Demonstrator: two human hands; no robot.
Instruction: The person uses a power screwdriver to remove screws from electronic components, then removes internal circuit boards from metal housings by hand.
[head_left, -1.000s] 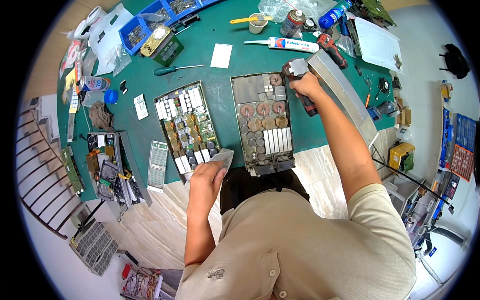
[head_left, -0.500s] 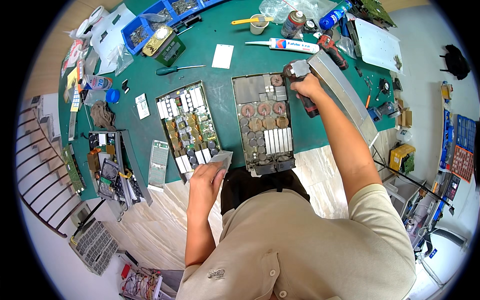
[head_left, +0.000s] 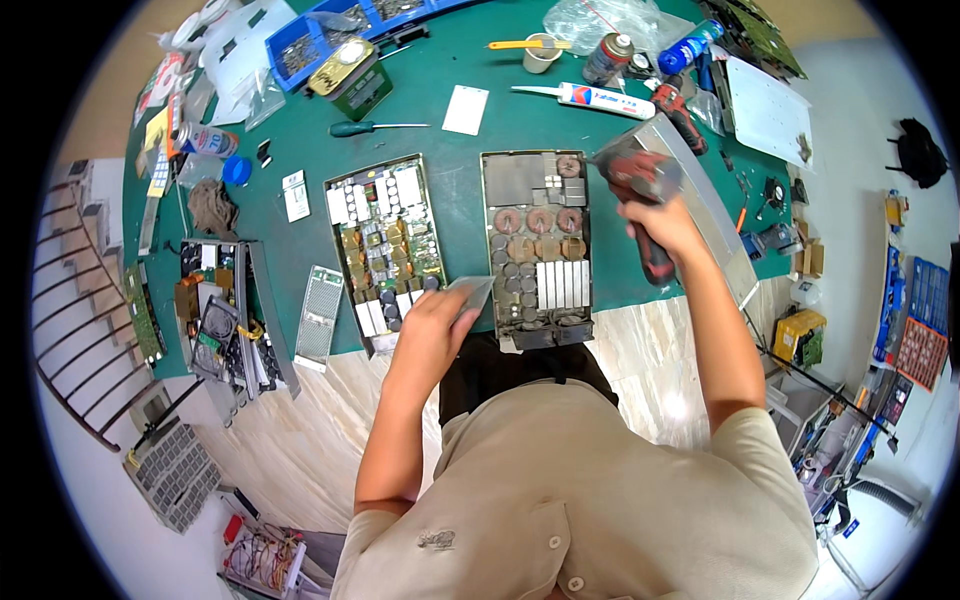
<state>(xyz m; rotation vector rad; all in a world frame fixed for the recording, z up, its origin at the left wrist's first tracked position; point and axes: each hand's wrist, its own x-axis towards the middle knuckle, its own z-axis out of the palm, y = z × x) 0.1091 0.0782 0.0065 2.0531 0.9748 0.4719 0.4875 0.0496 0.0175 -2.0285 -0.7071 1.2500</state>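
My right hand [head_left: 664,226] grips a red and black cordless drill [head_left: 640,176], held above the bench and somewhat blurred by motion. To its left lies an open metal-cased power module [head_left: 537,277], dusty, with copper coils, capacitors and a row of white blocks. My left hand [head_left: 432,328] pinches a thin, greyish, see-through-looking piece [head_left: 477,297], whose kind I cannot make out, between the two modules' near ends. Beside that hand lies a second open module [head_left: 385,240], its green circuit board cleaner. My left fingers overlap its near right corner.
A long metal cover [head_left: 705,200] lies right of the drill. Beyond the modules are a screwdriver [head_left: 375,128], a white card [head_left: 465,110], a sealant tube [head_left: 605,100] and another red-black drill [head_left: 680,115]. A perforated metal plate [head_left: 318,320] and an opened unit [head_left: 225,320] sit left.
My right hand has raised the drill from beside the right module and brought it nearer and rightward. My left hand, still pinching the thin piece, has shifted slightly right and away from me.
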